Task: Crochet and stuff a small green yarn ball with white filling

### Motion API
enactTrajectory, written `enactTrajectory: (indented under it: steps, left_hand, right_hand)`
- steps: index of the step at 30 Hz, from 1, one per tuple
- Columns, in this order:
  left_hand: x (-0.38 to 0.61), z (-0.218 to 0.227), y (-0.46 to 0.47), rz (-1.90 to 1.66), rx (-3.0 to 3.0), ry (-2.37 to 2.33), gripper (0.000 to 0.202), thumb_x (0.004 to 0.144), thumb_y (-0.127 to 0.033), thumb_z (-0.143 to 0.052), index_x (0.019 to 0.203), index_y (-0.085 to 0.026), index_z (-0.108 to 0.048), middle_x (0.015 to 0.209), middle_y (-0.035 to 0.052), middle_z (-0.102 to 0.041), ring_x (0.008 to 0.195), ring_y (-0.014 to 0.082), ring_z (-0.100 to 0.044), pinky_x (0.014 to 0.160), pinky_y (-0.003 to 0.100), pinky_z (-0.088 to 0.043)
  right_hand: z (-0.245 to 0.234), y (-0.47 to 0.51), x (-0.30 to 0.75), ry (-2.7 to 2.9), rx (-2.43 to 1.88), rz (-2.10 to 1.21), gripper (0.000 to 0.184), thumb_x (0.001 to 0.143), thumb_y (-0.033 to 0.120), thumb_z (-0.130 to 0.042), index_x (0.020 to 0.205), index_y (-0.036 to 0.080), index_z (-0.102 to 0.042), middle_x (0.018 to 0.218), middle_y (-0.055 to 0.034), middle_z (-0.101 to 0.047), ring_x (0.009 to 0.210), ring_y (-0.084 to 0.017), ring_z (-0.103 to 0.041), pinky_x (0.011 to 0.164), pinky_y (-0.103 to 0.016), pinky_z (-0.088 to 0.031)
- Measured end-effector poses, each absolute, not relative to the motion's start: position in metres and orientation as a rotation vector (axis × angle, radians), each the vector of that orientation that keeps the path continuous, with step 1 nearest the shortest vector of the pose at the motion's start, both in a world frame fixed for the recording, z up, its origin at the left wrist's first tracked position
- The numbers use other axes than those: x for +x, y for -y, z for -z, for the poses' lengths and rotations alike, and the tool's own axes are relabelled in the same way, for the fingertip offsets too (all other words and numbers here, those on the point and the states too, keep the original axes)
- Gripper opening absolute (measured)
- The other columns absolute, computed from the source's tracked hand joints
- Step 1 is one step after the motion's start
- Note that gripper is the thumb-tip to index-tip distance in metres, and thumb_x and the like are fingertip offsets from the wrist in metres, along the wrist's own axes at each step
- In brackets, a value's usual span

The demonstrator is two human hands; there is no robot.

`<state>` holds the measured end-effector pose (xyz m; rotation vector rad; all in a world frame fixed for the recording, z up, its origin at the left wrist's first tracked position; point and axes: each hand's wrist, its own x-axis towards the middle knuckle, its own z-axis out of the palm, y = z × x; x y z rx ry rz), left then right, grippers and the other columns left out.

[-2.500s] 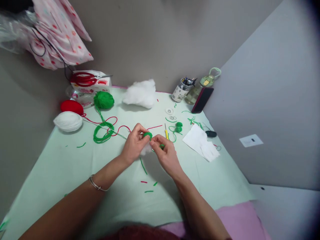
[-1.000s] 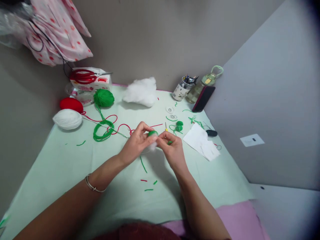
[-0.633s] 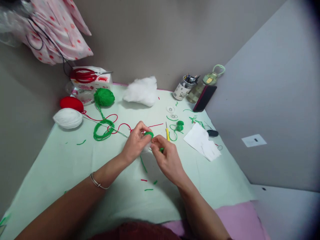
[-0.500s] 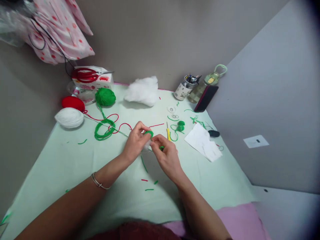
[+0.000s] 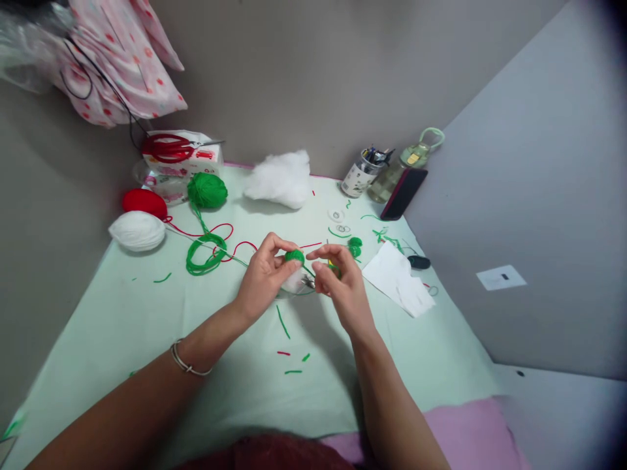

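Observation:
My left hand (image 5: 262, 277) pinches a small rounded green crocheted piece (image 5: 294, 256) between thumb and fingers, above the table. A green yarn strand (image 5: 308, 270) runs from that piece to my right hand (image 5: 345, 284), whose curled fingers hold it, with the index finger raised apart. Beneath the hands lie a tuft of white stuffing (image 5: 292, 282) and a small shiny metal thing (image 5: 308, 281), too small to make out. Behind my right fingers, the yellow-handled tool (image 5: 330, 263) is mostly hidden. Two small green pieces (image 5: 354, 247) rest just beyond my right hand.
At the left are green (image 5: 208, 190), red and white balls of yarn, with coiled green yarn (image 5: 206, 254). Red-handled scissors (image 5: 169, 148) lie on a tissue pack. White stuffing (image 5: 279, 179), a pen holder (image 5: 360, 175), bottle, phone (image 5: 404, 194) and paper (image 5: 396, 277) stand farther back and right.
My right hand has drawn away to the right and turned, its fingers lifting off the green piece. The strand now shows between the hands, and the green piece has tilted into fuller view.

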<state>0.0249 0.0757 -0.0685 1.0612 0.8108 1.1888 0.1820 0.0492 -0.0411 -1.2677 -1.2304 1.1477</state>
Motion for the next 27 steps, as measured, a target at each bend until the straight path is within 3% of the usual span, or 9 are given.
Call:
enactTrajectory:
  steps: [3, 5, 13, 20, 24, 27]
  left_hand:
    - [0.026, 0.069, -0.075, -1.207, 1.117, -0.837, 0.023, 0.083, -0.022, -0.073, 0.095, -0.021, -0.054, 0.102, -0.0003, -0.064, 0.076, 0.0099, -0.064, 0.071, 0.026, -0.053]
    - [0.027, 0.069, -0.075, -1.192, 1.134, -0.846, 0.024, 0.082, -0.021, -0.073, 0.095, -0.021, -0.053, 0.103, 0.0003, -0.063, 0.077, 0.0099, -0.064, 0.07, 0.025, -0.051]
    - [0.015, 0.054, -0.077, -0.945, 1.168, -0.679, 0.027, 0.09, -0.032, -0.07, 0.106, -0.022, -0.05, 0.091, -0.0001, -0.062, 0.078, 0.0132, -0.065, 0.07, 0.027, -0.05]
    - [0.015, 0.059, -0.081, -0.971, 1.126, -0.721, 0.031, 0.084, -0.034, -0.075, 0.098, -0.021, -0.051, 0.085, -0.0011, -0.065, 0.067, 0.0137, -0.066, 0.06, 0.027, -0.05]
    - [0.02, 0.06, -0.081, -1.02, 1.101, -0.875, 0.028, 0.076, -0.026, -0.075, 0.088, -0.021, -0.05, 0.069, -0.0069, -0.056, 0.048, 0.0084, -0.052, 0.047, 0.023, -0.039]
    - [0.022, 0.061, -0.08, -1.045, 1.073, -0.912, 0.026, 0.073, -0.021, -0.073, 0.082, -0.021, -0.049, 0.067, -0.0083, -0.05, 0.047, 0.0063, -0.045, 0.045, 0.022, -0.034]
  right_hand:
    - [0.043, -0.05, 0.181, 1.485, -1.401, -1.089, 0.031, 0.092, 0.045, -0.065, 0.076, 0.021, -0.057, 0.07, 0.0031, -0.053, 0.064, -0.012, -0.045, 0.061, -0.027, -0.036]
    - [0.045, -0.051, 0.181, 1.55, -1.409, -1.131, 0.043, 0.095, 0.049, -0.06, 0.065, 0.02, -0.051, 0.063, 0.0046, -0.041, 0.062, -0.012, -0.038, 0.06, -0.028, -0.03]
    - [0.048, -0.052, 0.182, 1.292, -1.256, -1.245, 0.043, 0.088, 0.049, -0.07, 0.061, 0.02, -0.051, 0.059, 0.0056, -0.042, 0.058, -0.011, -0.036, 0.058, -0.027, -0.029]
    - [0.045, -0.048, 0.184, 1.472, -1.346, -1.179, 0.037, 0.093, 0.043, -0.063, 0.066, 0.02, -0.052, 0.064, 0.0042, -0.047, 0.062, -0.012, -0.037, 0.06, -0.028, -0.03]
    - [0.04, -0.041, 0.181, 1.623, -1.418, -1.133, 0.029, 0.093, 0.031, -0.057, 0.069, 0.022, -0.043, 0.065, 0.0061, -0.035, 0.062, -0.011, -0.031, 0.058, -0.028, -0.024]
    - [0.038, -0.039, 0.178, 1.67, -1.426, -1.113, 0.03, 0.089, 0.026, -0.058, 0.07, 0.023, -0.036, 0.065, 0.0069, -0.029, 0.062, -0.011, -0.028, 0.057, -0.028, -0.023]
